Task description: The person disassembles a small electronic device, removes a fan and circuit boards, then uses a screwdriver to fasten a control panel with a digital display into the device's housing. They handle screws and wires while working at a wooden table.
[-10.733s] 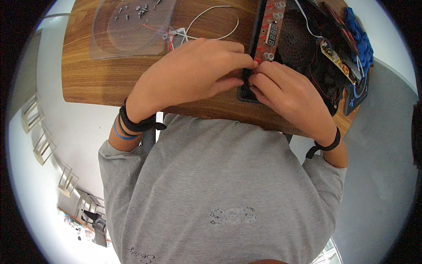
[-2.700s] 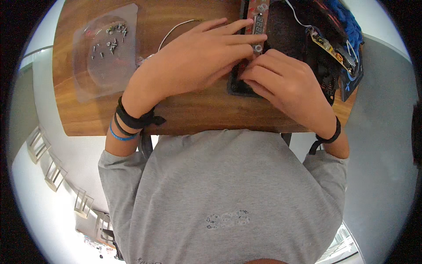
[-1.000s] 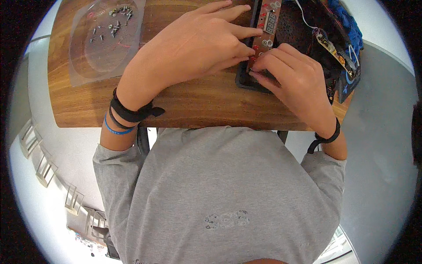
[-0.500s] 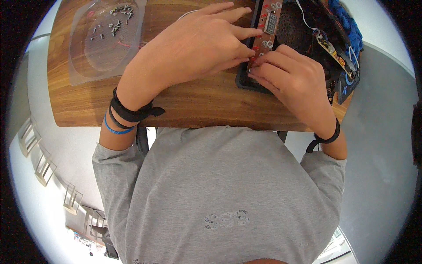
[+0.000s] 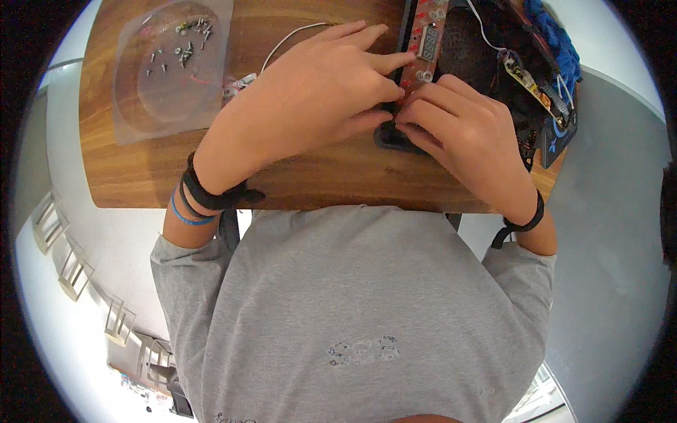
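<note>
A narrow reddish-brown circuit board with a digit display and small clear and red parts lies along the left side of a black plastic housing. My left hand reaches across from the left, fingers spread, with fingertips at the board's left edge. At the near end of the board my right hand is closed in a pinch, thumb against the fingers. Whatever it pinches, if anything, is hidden. The near part of the board is covered by the fingers of both hands.
A clear plastic sheet with several loose screws lies on the wooden table at left. A white cable curves behind my left hand. Another narrow board with wires and blue cloth are at right.
My left hand has shifted slightly left and nearer, and its thumb is lower. More of the white cable now shows beside it. My right hand keeps its pinch, fingertips slightly lower.
</note>
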`<action>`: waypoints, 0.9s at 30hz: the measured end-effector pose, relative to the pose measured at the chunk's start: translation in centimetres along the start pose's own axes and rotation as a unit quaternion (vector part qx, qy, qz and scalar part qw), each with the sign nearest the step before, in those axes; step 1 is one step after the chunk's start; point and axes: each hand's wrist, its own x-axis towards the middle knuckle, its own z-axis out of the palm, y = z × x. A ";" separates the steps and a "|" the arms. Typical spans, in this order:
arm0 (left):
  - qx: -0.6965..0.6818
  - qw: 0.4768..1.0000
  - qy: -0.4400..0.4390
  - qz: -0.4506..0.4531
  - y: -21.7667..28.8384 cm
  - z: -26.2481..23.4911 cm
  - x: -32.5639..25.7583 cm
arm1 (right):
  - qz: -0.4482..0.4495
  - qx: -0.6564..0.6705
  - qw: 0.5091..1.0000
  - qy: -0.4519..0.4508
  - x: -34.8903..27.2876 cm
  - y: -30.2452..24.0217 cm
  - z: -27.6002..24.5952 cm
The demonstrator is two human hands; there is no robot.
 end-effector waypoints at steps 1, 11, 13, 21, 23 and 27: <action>-0.017 1.000 0.006 -0.012 0.3 0.0 0.1 | 0.004 0.002 1.000 0.002 0.0 0.0 0.0; -0.075 0.992 0.050 -0.088 1.8 0.6 0.2 | 0.000 0.020 1.000 -0.009 -0.2 0.5 0.1; -0.091 0.990 0.043 -0.096 1.9 0.3 0.5 | -0.003 0.014 1.000 -0.015 -0.3 0.6 -0.1; -0.076 0.989 0.025 -0.123 2.7 -0.1 0.9 | 0.008 0.039 0.999 -0.008 -0.6 0.4 -0.3; -0.081 0.988 0.018 -0.127 2.7 -0.3 1.1 | 0.005 0.046 0.999 0.007 -0.7 0.3 -0.4; -0.081 0.987 0.020 -0.137 3.0 -0.4 1.1 | 0.002 0.047 0.999 0.014 -1.0 0.2 0.0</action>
